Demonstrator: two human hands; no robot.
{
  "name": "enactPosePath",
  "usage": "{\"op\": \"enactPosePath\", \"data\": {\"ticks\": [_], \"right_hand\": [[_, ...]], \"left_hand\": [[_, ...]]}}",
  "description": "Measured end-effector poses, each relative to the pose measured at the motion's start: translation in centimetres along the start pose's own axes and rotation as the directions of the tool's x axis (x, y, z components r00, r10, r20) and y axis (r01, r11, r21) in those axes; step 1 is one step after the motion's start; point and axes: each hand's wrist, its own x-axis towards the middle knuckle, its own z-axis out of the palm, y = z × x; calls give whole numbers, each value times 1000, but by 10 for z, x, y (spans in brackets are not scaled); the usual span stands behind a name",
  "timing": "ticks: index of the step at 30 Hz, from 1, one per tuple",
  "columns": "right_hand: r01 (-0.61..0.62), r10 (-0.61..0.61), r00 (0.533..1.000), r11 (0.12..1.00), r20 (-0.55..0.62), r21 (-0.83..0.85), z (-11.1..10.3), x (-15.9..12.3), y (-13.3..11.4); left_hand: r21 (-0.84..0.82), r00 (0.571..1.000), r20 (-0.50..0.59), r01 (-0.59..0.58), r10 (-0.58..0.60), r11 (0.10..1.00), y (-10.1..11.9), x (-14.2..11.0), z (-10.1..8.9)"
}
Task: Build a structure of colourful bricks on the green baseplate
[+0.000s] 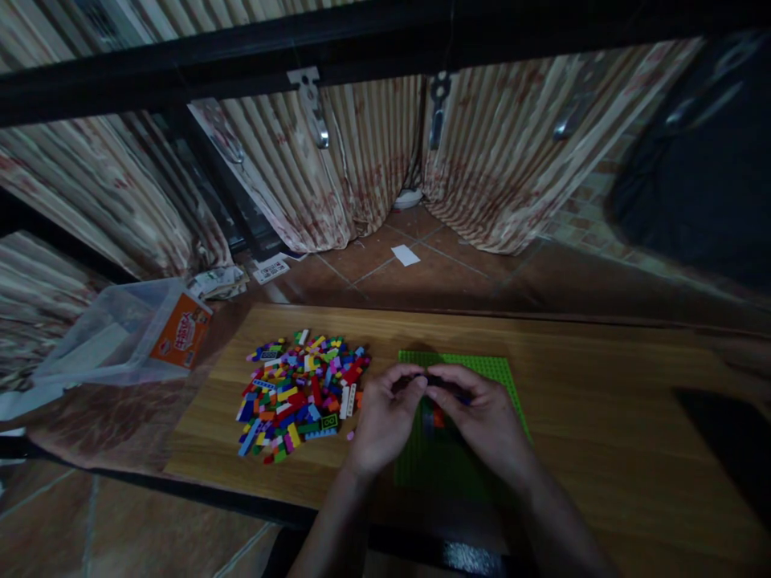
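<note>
My left hand and my right hand meet above a green studded baseplate. Fingers and thumbs of both are pinched together around something small and dark, mostly hidden, which I cannot make out. Below the hands a few bricks, one of them orange-red, show in shadow on the plate. To the left of my left hand lies a spread-out pile of mixed toy building bricks in many colours. A white long brick sits at its right edge.
Everything rests on a wooden tabletop. A clear plastic bin with an orange label stands beyond the table's left end. A dark flat object lies at the right. Striped curtains hang behind, above a tiled floor with a white card.
</note>
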Motion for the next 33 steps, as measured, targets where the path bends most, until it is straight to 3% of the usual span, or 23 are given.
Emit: {"op": "enactPosePath", "data": {"ticks": [4, 7, 11, 14, 16, 19, 22, 26, 33], "right_hand": [[-30, 29, 999, 996, 15, 84, 0, 3, 0], [-68, 72, 997, 993, -39, 97, 1, 6, 2], [-79, 73, 996, 981, -41, -179, 11, 4, 3], [-12, 38, 998, 915, 58, -403, 29, -1, 3], [60, 0, 991, 891, 133, -449, 43, -4, 3], [92, -33, 989, 901, 145, -423, 57, -7, 2], [62, -31, 996, 923, 86, -380, 59, -7, 0], [79, -70, 997, 951, 39, -298, 47, -6, -5], [137, -124, 990, 955, 66, -262, 22, -2, -5]], "left_hand": [[6, 1000, -26, 3, -3, 1000, -2, 0, -3], [23, 996, -88, -16, 17, 1000, 0, 1, -12], [70, 971, -235, -38, 54, 997, 5, 5, -32], [79, 947, -315, -39, 62, 996, 8, 5, -46], [95, 941, -336, -20, 51, 995, 8, 5, -52], [157, 949, -313, 2, 47, 988, 6, 4, -56], [238, 967, -250, 11, 51, 971, 4, 2, -54], [311, 985, -165, 11, 43, 950, 6, 0, -47], [203, 997, -57, -31, 44, 979, 4, -1, -26]]}}
